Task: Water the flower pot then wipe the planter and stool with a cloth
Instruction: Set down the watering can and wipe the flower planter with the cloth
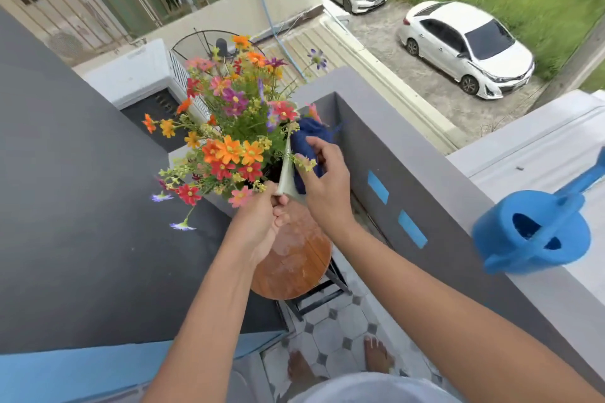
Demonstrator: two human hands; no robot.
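Note:
A pale grey planter (288,178) full of orange, red, pink and yellow flowers (229,127) is lifted off the round wooden stool (294,258) and tilted to the left. My left hand (262,222) grips the planter's near edge from below. My right hand (322,180) presses a dark blue cloth (309,141) against the planter's right side. The stool top looks wet and stands just below both hands. Flowers hide most of the planter.
A blue watering can (533,232) sits on the grey balcony wall (409,154) at the right. A dark wall (82,206) runs along the left. My bare feet (376,357) stand on the tiled floor. Parked white cars (465,46) are far below.

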